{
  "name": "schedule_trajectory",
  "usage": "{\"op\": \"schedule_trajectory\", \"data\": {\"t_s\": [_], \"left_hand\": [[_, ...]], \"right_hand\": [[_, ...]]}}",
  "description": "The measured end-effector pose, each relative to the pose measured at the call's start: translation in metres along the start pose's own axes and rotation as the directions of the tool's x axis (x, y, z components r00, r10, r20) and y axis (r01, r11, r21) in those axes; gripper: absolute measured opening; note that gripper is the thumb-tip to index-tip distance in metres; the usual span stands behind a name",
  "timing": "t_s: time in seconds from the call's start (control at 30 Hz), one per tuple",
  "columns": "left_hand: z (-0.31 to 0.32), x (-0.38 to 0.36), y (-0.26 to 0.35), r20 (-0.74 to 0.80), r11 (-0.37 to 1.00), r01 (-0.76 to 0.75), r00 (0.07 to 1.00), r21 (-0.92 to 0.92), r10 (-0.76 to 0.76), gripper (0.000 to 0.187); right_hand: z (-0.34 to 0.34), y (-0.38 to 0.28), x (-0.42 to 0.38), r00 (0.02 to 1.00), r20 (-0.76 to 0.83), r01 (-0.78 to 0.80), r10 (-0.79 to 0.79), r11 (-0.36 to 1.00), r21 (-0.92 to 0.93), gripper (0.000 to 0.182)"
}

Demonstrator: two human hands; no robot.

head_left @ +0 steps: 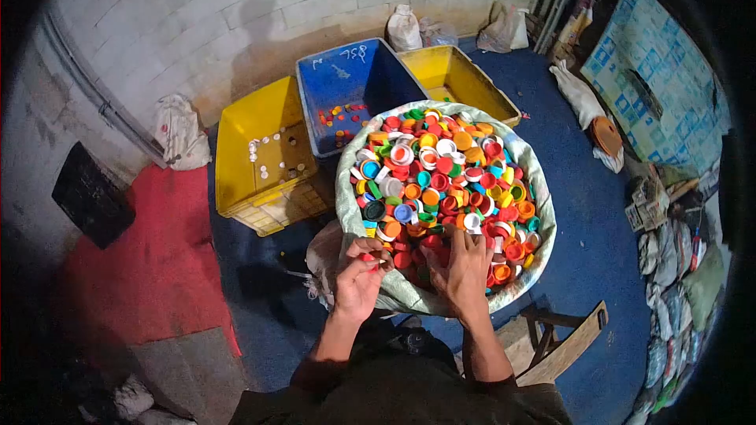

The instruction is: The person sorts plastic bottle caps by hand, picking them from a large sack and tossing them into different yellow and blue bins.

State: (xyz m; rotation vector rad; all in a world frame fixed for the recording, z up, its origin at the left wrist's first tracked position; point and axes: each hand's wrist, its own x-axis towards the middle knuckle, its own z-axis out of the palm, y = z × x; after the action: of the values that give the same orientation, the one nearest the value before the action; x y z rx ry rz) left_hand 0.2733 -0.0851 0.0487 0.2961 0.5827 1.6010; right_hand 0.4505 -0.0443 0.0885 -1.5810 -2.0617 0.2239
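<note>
A big pale woven sack (543, 212) with a rolled rim stands in front of me. It is heaped with plastic bottle caps (438, 182) in red, orange, yellow, green, blue and white. My left hand (359, 283) is at the sack's near left rim, its fingers closed around a red bottle cap (368, 259). My right hand (465, 269) reaches over the near rim with its fingers apart, fingertips down among the caps. Red caps lie by its thumb, and no cap is visibly gripped there.
Behind the sack stand a yellow crate (260, 122) with white caps, a blue tub (362, 83) with red and orange caps, and another yellow crate (453, 71). A wooden stool (563, 350) is at the near right. Bags (669, 315) line the right side.
</note>
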Motion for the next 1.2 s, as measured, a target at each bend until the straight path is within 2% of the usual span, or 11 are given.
{"op": "schedule_trajectory", "data": {"t_s": [0.1,0.27,0.37,0.4,0.43,0.5,0.57,0.67,0.77,1.0,1.2], "left_hand": [[-0.004,0.000,0.002,0.011,0.999,0.037,0.999,-0.033,-0.037,0.021],[0.014,-0.005,0.002,-0.106,0.960,0.006,0.994,0.280,0.025,0.017],[0.015,-0.003,-0.006,-0.032,0.820,-0.076,0.993,0.568,0.114,0.021],[0.014,0.002,-0.012,0.082,0.675,-0.223,0.969,0.703,0.234,0.023],[0.014,0.001,-0.016,0.089,0.602,-0.200,0.974,0.773,0.210,0.025],[0.019,0.003,-0.018,0.105,0.434,-0.168,0.981,0.885,0.165,0.031],[0.034,0.005,-0.015,0.190,0.157,-0.208,0.974,0.966,0.123,0.038],[0.038,0.011,-0.026,0.365,-0.002,-0.369,0.920,0.930,0.145,0.045],[0.037,0.021,-0.038,0.403,-0.150,-0.381,0.899,0.912,0.172,0.050],[0.035,0.033,-0.051,0.378,-0.234,-0.344,0.919,0.909,0.116,0.041],[0.038,0.034,-0.049,0.391,-0.210,-0.358,0.909,0.910,0.147,0.037]], "right_hand": [[0.009,-0.001,0.003,0.999,0.042,0.004,-0.001,0.998,-0.066,0.051],[0.016,-0.004,0.007,0.995,0.080,-0.060,0.067,0.994,-0.090,0.045],[0.013,0.001,0.007,0.996,0.044,-0.079,0.077,0.996,0.046,0.044],[0.010,0.004,0.007,0.996,0.025,-0.090,0.087,0.989,0.116,0.044],[0.003,0.005,0.007,0.995,-0.075,-0.049,0.064,0.981,0.188,0.043],[-0.012,0.009,0.009,0.950,-0.054,-0.201,0.306,0.738,0.644,0.041],[-0.019,0.030,0.002,0.913,-0.036,-0.126,0.406,0.365,0.922,0.038],[-0.042,0.054,-0.012,0.872,0.235,-0.131,0.430,-0.257,0.958,0.029],[-0.054,0.058,-0.030,0.864,0.308,-0.081,0.397,-0.495,0.865,0.029],[-0.052,0.067,-0.050,0.858,0.318,-0.099,0.403,-0.478,0.873,0.022],[-0.047,0.070,-0.049,0.873,0.250,-0.182,0.418,-0.194,0.964,0.022]]}}
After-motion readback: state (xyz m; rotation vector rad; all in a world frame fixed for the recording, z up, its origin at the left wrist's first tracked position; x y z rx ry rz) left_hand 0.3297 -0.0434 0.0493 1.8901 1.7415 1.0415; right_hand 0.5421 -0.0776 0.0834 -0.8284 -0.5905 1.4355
